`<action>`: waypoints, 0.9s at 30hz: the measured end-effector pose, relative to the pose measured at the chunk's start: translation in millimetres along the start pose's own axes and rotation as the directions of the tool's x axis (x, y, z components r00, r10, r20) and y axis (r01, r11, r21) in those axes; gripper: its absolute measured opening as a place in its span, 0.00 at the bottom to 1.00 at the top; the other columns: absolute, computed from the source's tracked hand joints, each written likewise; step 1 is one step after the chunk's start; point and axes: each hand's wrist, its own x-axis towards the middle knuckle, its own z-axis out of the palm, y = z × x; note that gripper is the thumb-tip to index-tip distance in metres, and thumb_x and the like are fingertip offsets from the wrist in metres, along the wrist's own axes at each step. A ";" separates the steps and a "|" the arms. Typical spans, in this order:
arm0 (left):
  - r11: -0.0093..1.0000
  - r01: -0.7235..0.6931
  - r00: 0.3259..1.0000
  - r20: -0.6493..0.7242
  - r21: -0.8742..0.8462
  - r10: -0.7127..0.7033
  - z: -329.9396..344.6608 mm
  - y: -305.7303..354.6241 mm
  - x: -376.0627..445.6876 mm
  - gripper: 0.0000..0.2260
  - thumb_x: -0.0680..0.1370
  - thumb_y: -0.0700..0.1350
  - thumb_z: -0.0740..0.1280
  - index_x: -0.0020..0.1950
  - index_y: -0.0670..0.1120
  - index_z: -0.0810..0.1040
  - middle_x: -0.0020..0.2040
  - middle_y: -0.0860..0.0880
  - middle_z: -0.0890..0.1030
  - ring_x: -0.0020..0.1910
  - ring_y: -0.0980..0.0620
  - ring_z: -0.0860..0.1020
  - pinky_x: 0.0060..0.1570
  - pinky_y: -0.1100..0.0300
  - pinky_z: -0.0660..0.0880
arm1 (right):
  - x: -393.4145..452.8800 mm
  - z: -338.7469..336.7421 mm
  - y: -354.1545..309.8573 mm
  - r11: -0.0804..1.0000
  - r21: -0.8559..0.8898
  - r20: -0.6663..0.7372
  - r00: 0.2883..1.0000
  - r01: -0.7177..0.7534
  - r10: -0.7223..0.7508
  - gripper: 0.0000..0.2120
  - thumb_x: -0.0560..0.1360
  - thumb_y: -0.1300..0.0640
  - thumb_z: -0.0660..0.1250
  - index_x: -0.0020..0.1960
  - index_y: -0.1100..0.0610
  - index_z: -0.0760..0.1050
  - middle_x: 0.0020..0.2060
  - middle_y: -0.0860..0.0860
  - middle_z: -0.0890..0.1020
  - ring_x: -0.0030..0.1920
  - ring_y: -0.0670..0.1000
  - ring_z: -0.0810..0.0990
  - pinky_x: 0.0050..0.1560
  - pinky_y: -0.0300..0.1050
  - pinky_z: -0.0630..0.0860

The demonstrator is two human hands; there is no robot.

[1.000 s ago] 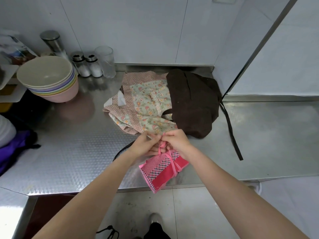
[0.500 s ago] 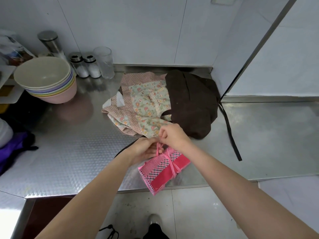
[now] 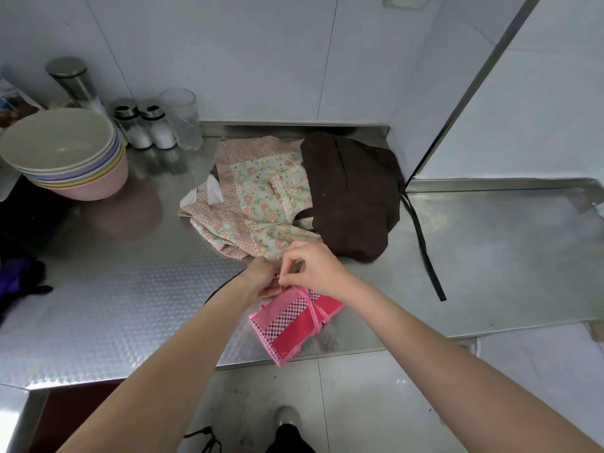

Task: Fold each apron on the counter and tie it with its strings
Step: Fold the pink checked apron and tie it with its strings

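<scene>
the folded pink apron (image 3: 295,325) lies at the front edge of the steel counter (image 3: 124,289), its near corner hanging just past the lip, a compact bundle of pink gingham, a dark checked band and a plain hot-pink panel, with a thin pink string (image 3: 314,313) wrapped across its middle; both hands meet at the bundle's far end, the right hand (image 3: 313,268) on top with its fingers curled and its thumb and forefinger pinching the string where it leaves the fold, the left hand (image 3: 261,279) tucked under and beside it, fingers curled in toward the same spot and seemingly holding the string too (its fingertips are mostly hidden by the right hand); behind the hands, two aprons lie unfolded in a heap toward the back wall: a floral apron (image 3: 261,204) with a dotted pink border and a lace strip, and a brown apron (image 3: 353,197) overlapping its right side, one dark strap (image 3: 423,250) trailing across the bare metal to the right; at the back left stands a stack of bowls (image 3: 65,155), and just beside it two shakers (image 3: 143,127), a clear glass (image 3: 181,119) and a tall steel canister (image 3: 73,81) against the wall
</scene>
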 end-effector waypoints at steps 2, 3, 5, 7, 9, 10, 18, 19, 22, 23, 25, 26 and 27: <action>1.000 -0.002 1.000 -0.029 0.000 0.002 -0.1 -1.7 3.0 0.15 0.80 0.35 0.55 0.36 0.40 0.74 0.23 0.47 0.72 0.17 0.57 0.68 0.18 0.69 0.66 | -4.0 -0.8 5.4 0.985 0.158 -0.016 0.997 -0.067 0.070 0.04 0.66 0.64 0.76 0.36 0.61 0.81 0.33 0.43 0.76 0.37 0.39 0.75 0.45 0.33 0.70; 1.000 0.001 0.999 -0.034 -0.017 -0.001 -0.6 -2.2 3.5 0.15 0.80 0.35 0.54 0.37 0.40 0.73 0.23 0.48 0.72 0.16 0.57 0.69 0.18 0.69 0.66 | -4.8 -0.8 9.4 0.972 0.210 -0.030 0.993 -0.106 0.115 0.05 0.66 0.64 0.76 0.36 0.59 0.80 0.33 0.42 0.77 0.37 0.39 0.75 0.45 0.34 0.71; 0.998 0.005 1.000 -0.016 -0.068 -0.006 -2.2 -2.4 3.5 0.13 0.81 0.37 0.54 0.39 0.41 0.72 0.22 0.49 0.73 0.17 0.57 0.71 0.19 0.69 0.69 | -4.7 0.1 15.1 0.941 0.258 -0.020 0.972 -0.220 0.233 0.10 0.66 0.63 0.76 0.38 0.54 0.76 0.37 0.43 0.78 0.38 0.41 0.76 0.46 0.37 0.72; 0.990 0.004 0.999 0.046 -0.140 0.002 -3.0 -1.0 -0.5 0.11 0.82 0.39 0.54 0.42 0.40 0.72 0.26 0.48 0.75 0.22 0.57 0.73 0.22 0.68 0.72 | -3.4 3.0 17.1 0.915 0.207 0.059 0.937 -0.348 0.343 0.15 0.66 0.61 0.76 0.47 0.54 0.73 0.45 0.47 0.79 0.40 0.46 0.76 0.46 0.39 0.72; 0.976 -0.029 0.993 0.103 -0.214 0.052 -3.1 0.4 -5.9 0.09 0.82 0.39 0.55 0.48 0.39 0.73 0.34 0.46 0.75 0.30 0.55 0.74 0.26 0.66 0.76 | -1.0 8.2 13.0 0.923 0.113 0.114 0.927 -0.368 0.356 0.17 0.67 0.58 0.76 0.52 0.55 0.73 0.46 0.50 0.80 0.40 0.45 0.75 0.43 0.36 0.71; 0.973 -0.055 0.991 0.103 -0.225 0.080 -2.7 1.0 -7.7 0.08 0.82 0.39 0.55 0.49 0.39 0.72 0.37 0.45 0.75 0.33 0.53 0.74 0.28 0.64 0.77 | 0.5 10.7 10.5 0.934 0.070 0.107 0.933 -0.351 0.343 0.12 0.68 0.57 0.75 0.47 0.54 0.74 0.41 0.49 0.79 0.37 0.44 0.74 0.38 0.33 0.69; 0.799 -0.242 0.948 0.309 0.550 0.075 -19.0 -4.9 -28.1 0.16 0.75 0.48 0.69 0.60 0.46 0.71 0.52 0.49 0.77 0.51 0.52 0.77 0.52 0.64 0.77 | 3.2 14.1 4.6 0.909 -0.057 -0.049 0.911 -0.413 0.410 0.15 0.74 0.59 0.68 0.29 0.57 0.72 0.30 0.56 0.76 0.32 0.49 0.71 0.30 0.38 0.63; 0.691 -0.275 0.945 0.319 0.668 0.068 -19.2 -8.5 -27.9 0.20 0.74 0.49 0.70 0.62 0.45 0.70 0.53 0.50 0.75 0.53 0.52 0.76 0.55 0.62 0.76 | 2.1 12.7 3.5 0.913 -0.069 -0.055 0.915 -0.402 0.399 0.18 0.74 0.59 0.68 0.28 0.57 0.68 0.27 0.54 0.72 0.29 0.48 0.68 0.28 0.37 0.61; 0.477 -0.321 0.946 0.300 0.818 0.121 -15.5 -14.0 -25.8 0.23 0.74 0.48 0.70 0.65 0.43 0.69 0.55 0.51 0.71 0.57 0.49 0.73 0.54 0.64 0.70 | -1.5 6.1 -4.7 0.928 -0.069 -0.054 0.931 -0.365 0.362 0.11 0.73 0.62 0.68 0.33 0.59 0.71 0.26 0.51 0.68 0.29 0.46 0.65 0.28 0.36 0.62; 0.430 -0.351 0.936 0.321 0.832 0.143 -13.4 -14.0 -26.5 0.20 0.74 0.47 0.69 0.63 0.43 0.71 0.54 0.49 0.73 0.54 0.49 0.74 0.47 0.66 0.69 | -3.8 2.7 -7.9 0.932 -0.052 -0.066 0.932 -0.359 0.355 0.09 0.71 0.63 0.69 0.34 0.59 0.72 0.26 0.50 0.71 0.29 0.44 0.67 0.29 0.33 0.63; 0.294 -0.402 0.914 0.359 0.867 0.188 -12.2 -10.2 -28.5 0.08 0.75 0.43 0.68 0.51 0.44 0.73 0.46 0.47 0.73 0.46 0.49 0.72 0.37 0.63 0.66 | -6.0 -4.4 -13.9 0.926 0.064 -0.091 0.922 -0.372 0.377 0.09 0.68 0.65 0.71 0.35 0.56 0.74 0.32 0.52 0.79 0.34 0.45 0.74 0.37 0.34 0.69; 0.222 -0.420 0.903 0.381 0.880 0.201 -10.7 -5.1 -33.7 0.05 0.75 0.42 0.67 0.45 0.45 0.71 0.43 0.48 0.73 0.44 0.50 0.71 0.37 0.60 0.65 | -7.9 -9.6 -18.7 0.898 0.200 -0.080 0.907 -0.391 0.412 0.09 0.68 0.66 0.72 0.37 0.55 0.74 0.36 0.53 0.81 0.37 0.47 0.76 0.41 0.39 0.73; 0.145 -0.435 0.892 0.404 0.889 0.203 -9.0 1.5 -39.4 0.06 0.75 0.41 0.66 0.42 0.45 0.70 0.40 0.49 0.72 0.43 0.50 0.71 0.39 0.60 0.64 | -10.9 -16.1 -25.2 0.840 0.369 -0.049 0.894 -0.397 0.445 0.10 0.68 0.69 0.71 0.39 0.56 0.74 0.37 0.55 0.81 0.37 0.49 0.77 0.40 0.42 0.75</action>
